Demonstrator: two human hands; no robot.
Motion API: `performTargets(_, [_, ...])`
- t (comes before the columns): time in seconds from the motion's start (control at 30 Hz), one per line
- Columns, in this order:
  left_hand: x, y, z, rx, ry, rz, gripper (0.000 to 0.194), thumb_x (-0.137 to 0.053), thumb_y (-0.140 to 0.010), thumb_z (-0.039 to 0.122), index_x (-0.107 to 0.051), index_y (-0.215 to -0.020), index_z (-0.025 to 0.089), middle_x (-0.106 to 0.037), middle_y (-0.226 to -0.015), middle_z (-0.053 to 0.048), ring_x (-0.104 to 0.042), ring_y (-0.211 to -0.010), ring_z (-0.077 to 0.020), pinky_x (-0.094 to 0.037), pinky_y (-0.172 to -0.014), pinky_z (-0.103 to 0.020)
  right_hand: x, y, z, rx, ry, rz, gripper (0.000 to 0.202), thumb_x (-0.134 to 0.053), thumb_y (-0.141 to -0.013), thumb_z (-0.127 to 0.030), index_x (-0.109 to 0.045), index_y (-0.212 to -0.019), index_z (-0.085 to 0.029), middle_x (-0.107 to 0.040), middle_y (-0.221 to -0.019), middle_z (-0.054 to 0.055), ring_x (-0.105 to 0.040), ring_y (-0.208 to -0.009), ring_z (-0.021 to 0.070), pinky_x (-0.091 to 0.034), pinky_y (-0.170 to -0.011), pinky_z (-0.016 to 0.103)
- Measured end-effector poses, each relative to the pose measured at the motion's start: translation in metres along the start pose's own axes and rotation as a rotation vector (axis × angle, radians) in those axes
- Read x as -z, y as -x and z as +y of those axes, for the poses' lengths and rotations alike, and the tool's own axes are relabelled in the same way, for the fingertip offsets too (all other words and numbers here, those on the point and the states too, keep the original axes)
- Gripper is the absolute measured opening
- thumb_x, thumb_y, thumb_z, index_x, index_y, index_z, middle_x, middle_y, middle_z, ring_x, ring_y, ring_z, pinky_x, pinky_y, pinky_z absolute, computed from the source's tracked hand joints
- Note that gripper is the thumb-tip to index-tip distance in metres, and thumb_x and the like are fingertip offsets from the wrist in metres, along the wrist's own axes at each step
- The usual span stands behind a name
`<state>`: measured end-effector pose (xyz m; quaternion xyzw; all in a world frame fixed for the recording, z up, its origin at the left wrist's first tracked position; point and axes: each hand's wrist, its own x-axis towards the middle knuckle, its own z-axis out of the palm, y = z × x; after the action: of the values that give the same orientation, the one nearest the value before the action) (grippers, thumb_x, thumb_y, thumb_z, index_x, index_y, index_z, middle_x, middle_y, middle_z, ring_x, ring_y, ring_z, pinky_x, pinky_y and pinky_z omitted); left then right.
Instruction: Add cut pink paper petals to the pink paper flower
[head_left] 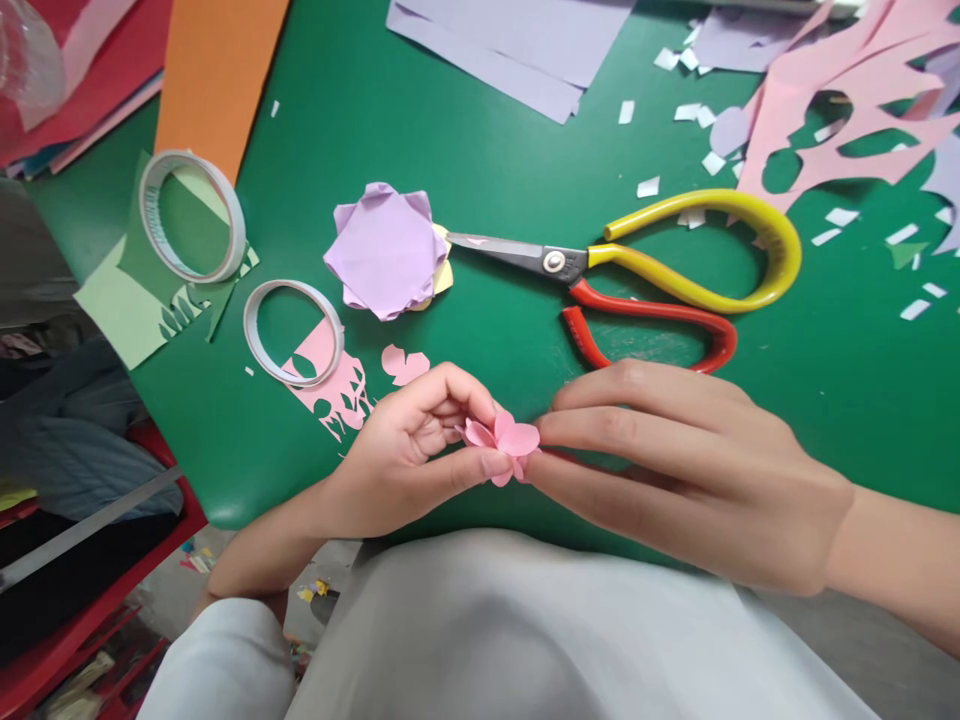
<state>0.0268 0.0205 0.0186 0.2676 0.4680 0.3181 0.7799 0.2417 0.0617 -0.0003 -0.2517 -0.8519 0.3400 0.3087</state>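
Note:
A small pink paper flower [516,436] is held between both hands near the table's front edge. My left hand [405,455] pinches it from the left, thumb in front and fingers behind. From the right, my right hand [690,465] grips its petals between thumb and fingertips. Beyond the hands lie scissors [555,261] with one yellow and one red handle, blades pointing left. Their tip reaches a layered purple paper flower [390,250] that has yellow paper under it. A loose pink petal piece [405,365] rests just above my left hand.
Two tape rolls [237,225] [251,340] sit at the left on green and pink scraps. Orange paper [217,75] and red sheets [97,90] lie at the far left, purple sheets [517,45] at the back. Cut pink paper [810,120] and white bits cover the right.

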Motion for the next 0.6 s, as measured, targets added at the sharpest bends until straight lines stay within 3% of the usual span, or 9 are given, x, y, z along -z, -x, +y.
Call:
performTargets(0.1, [-0.001, -0.001, 0.001, -0.014, -0.003, 0.019, 0.025, -0.079, -0.079, 0.003, -0.064, -0.092, 0.019, -0.068, -0.087, 0.003, -0.071, -0.077, -0.0043, -0.056, -0.071, -0.008, -0.001, 0.005, 0.001, 0.048, -0.01, 0.047, 0.02, -0.05, -0.101, -0.012, -0.066, -0.096, -0.022, -0.072, -0.087, 0.001, -0.066, -0.078, 0.0144, -0.055, -0.072, 0.03])
performTargets(0.23, [-0.003, -0.001, 0.002, -0.03, -0.006, 0.043, 0.02, -0.08, -0.082, 0.011, -0.063, -0.09, 0.018, -0.068, -0.086, 0.002, -0.071, -0.074, -0.0056, -0.057, -0.069, -0.011, 0.006, 0.008, 0.0, -0.059, -0.072, -0.09, 0.016, -0.055, -0.098, -0.01, -0.067, -0.101, -0.021, -0.074, -0.09, 0.002, -0.069, -0.089, 0.0163, -0.059, -0.083, 0.029])
performTargets(0.3, [-0.004, -0.001, 0.002, -0.035, -0.014, 0.044, 0.02, -0.08, -0.082, 0.013, -0.063, -0.09, 0.018, -0.068, -0.085, 0.002, -0.071, -0.074, -0.006, -0.057, -0.068, -0.011, 0.01, 0.008, -0.001, -0.091, -0.111, -0.13, 0.017, -0.057, -0.097, -0.01, -0.068, -0.102, -0.021, -0.074, -0.092, 0.003, -0.07, -0.091, 0.0166, -0.06, -0.082, 0.028])
performTargets(0.6, [-0.001, 0.0, 0.002, -0.044, -0.082, 0.046, 0.02, -0.08, -0.083, 0.017, -0.062, -0.092, 0.018, -0.069, -0.085, 0.0, -0.071, -0.075, -0.0096, -0.058, -0.068, -0.015, 0.006, 0.015, -0.009, -0.188, -0.143, -0.09, 0.02, -0.053, -0.1, -0.017, -0.07, -0.106, -0.025, -0.075, -0.097, 0.004, -0.073, -0.093, 0.0181, -0.063, -0.08, 0.027])
